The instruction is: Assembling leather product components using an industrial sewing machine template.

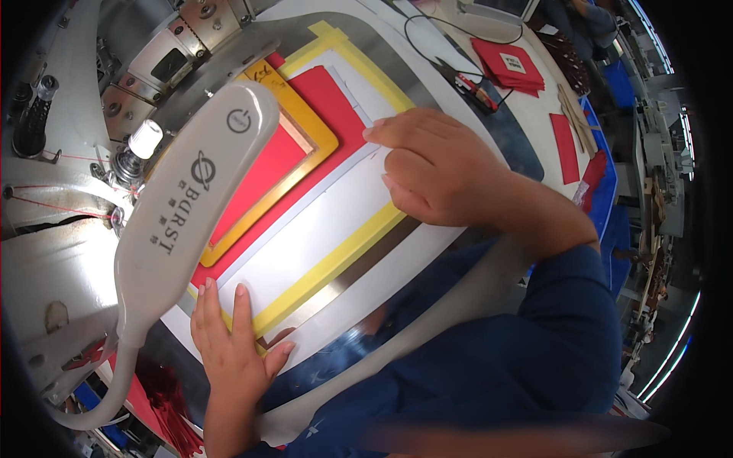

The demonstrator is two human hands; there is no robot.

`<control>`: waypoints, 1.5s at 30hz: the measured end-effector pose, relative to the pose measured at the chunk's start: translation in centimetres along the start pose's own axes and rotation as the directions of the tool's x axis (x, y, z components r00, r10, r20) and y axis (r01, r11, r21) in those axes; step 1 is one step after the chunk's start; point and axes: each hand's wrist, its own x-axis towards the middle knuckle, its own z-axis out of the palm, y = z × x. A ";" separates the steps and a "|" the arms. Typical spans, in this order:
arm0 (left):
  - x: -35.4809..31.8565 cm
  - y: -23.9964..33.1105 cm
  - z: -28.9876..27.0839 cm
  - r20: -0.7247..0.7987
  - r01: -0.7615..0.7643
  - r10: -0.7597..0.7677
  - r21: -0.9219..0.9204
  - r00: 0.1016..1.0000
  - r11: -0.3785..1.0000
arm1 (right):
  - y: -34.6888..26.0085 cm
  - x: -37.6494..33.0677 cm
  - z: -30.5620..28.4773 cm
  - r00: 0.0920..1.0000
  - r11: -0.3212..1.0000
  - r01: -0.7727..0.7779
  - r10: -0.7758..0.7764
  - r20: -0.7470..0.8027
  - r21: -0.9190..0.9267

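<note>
A red fabric piece [324, 99] lies on a white sheet [305, 229] edged with yellow tape [328, 282], on a metal work plate. A yellow frame [317, 137] rests over the fabric, with more red showing inside it. My left hand [229, 343] lies with spread fingers at the near left corner of the sheet, its fingertips by the fabric's lower corner. At the fabric's right edge, the outstretched fingertips of my right hand [443, 164] touch down; another finger is bent and the thumb stands apart. Neither hand visibly holds anything.
A white lamp head [191, 183] on a bent neck hangs in front of the machine [145, 76] and covers part of the frame. Red thread runs at the machine's left. A stack of red pieces [508, 65], a dark cable and a red-handled tool [477, 91] lie at the far right.
</note>
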 end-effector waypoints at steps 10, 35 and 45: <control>0.1 0.0 -0.4 -0.016 0.002 -0.001 0.079 1.000 0.997 | -0.8 0.5 0.4 0.990 0.997 0.026 -0.037 0.137 0.078; 0.4 -0.1 -0.3 -0.136 0.176 -0.160 0.115 0.978 0.978 | -1.1 0.8 -0.2 0.972 1.000 0.021 -0.016 0.236 -0.020; 0.4 -0.4 0.7 -0.159 0.176 -0.146 0.194 0.976 0.965 | -0.3 -0.4 -0.4 0.979 0.996 0.083 -0.076 0.190 -0.027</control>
